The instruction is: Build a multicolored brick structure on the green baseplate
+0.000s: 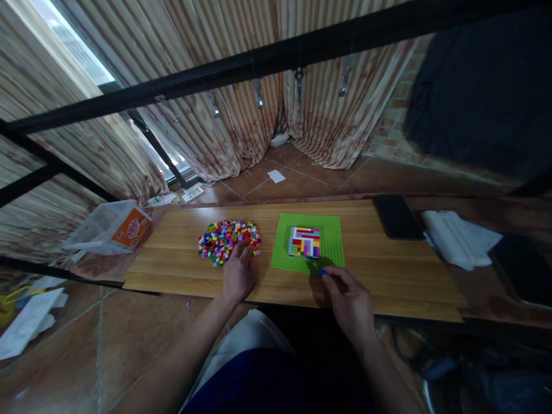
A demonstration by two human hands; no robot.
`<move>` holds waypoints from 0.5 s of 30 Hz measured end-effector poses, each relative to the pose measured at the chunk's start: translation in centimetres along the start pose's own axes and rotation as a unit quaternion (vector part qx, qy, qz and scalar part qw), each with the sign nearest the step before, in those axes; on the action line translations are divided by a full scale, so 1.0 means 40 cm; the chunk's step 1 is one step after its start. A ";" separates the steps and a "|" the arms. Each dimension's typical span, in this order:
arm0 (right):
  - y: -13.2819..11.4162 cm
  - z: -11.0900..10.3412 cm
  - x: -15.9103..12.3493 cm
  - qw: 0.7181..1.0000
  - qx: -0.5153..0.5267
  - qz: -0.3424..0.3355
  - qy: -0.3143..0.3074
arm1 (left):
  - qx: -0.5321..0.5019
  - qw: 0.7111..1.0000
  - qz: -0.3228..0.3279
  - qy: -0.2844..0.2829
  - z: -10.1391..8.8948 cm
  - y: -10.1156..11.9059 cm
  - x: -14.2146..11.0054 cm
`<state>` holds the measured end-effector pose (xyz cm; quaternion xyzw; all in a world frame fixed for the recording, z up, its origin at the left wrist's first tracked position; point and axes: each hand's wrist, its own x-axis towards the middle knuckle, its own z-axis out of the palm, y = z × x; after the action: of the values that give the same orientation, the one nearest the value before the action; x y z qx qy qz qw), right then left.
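My right hand (351,302) pinches a small blue toy brick (322,272) between thumb and fingertips, over the near edge of the green studded baseplate (332,230). On that baseplate stands a low, squarish build of many-coloured bricks (305,242), with red, yellow, white, purple and blue showing on top. My left hand (240,273) reaches into the near right side of a heap of loose toy bricks (219,238). Its fingers are bent together among the bricks, and whatever is between them is hidden.
The wooden board (388,276) carries the heap, the baseplate and a black phone (397,217). A clear plastic box (101,230) with an orange label lies left of it. White papers (461,236) are at the right. A dark metal bar (241,66) crosses above, before curtains (241,132).
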<state>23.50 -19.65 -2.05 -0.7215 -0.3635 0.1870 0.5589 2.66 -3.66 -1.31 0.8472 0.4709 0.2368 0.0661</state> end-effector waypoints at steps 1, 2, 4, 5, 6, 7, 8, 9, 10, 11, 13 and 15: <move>0.001 0.005 0.012 0.999 -0.010 -0.033 0.002 | -0.003 1.000 -0.004 -0.001 0.000 0.013 -0.006; 0.002 0.013 0.025 0.998 -0.019 -0.065 0.006 | -0.013 1.000 -0.007 -0.003 0.000 0.028 -0.013; 0.002 0.037 0.052 0.992 -0.035 -0.117 0.015 | -0.052 0.999 -0.002 -0.009 0.005 0.060 -0.024; 0.001 0.052 0.065 0.990 -0.040 -0.135 0.020 | -0.077 0.997 0.006 -0.013 0.008 0.077 -0.028; 0.000 0.067 0.076 0.988 -0.045 -0.148 0.024 | -0.102 0.995 0.016 -0.017 0.012 0.092 -0.030; 0.000 0.081 0.086 0.986 -0.050 -0.157 0.027 | -0.125 0.992 0.026 -0.020 0.017 0.107 -0.029; 0.000 0.095 0.094 0.985 -0.056 -0.162 0.029 | -0.146 0.988 0.034 -0.024 0.022 0.121 -0.025; 0.001 0.106 0.100 0.984 -0.062 -0.165 0.031 | -0.164 0.985 0.036 -0.029 0.027 0.132 -0.020; 0.002 0.115 0.103 0.983 -0.069 -0.169 0.031 | -0.180 0.983 0.034 -0.034 0.031 0.142 -0.013; 0.005 0.122 0.106 0.982 -0.075 -0.173 0.032 | -0.194 0.980 0.027 -0.040 0.035 0.150 -0.006; 0.011 0.128 0.107 0.980 -0.083 -0.180 0.034 | -0.219 0.974 0.014 -0.056 0.041 0.161 0.011; 0.018 0.128 0.107 0.979 -0.085 -0.181 0.041 | -0.241 0.968 0.008 -0.072 0.047 0.167 0.024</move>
<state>23.11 -13.16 -3.73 -0.6955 -0.4796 0.0211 0.5346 9.09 -6.30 -0.41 0.8247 0.3876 0.2819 0.3001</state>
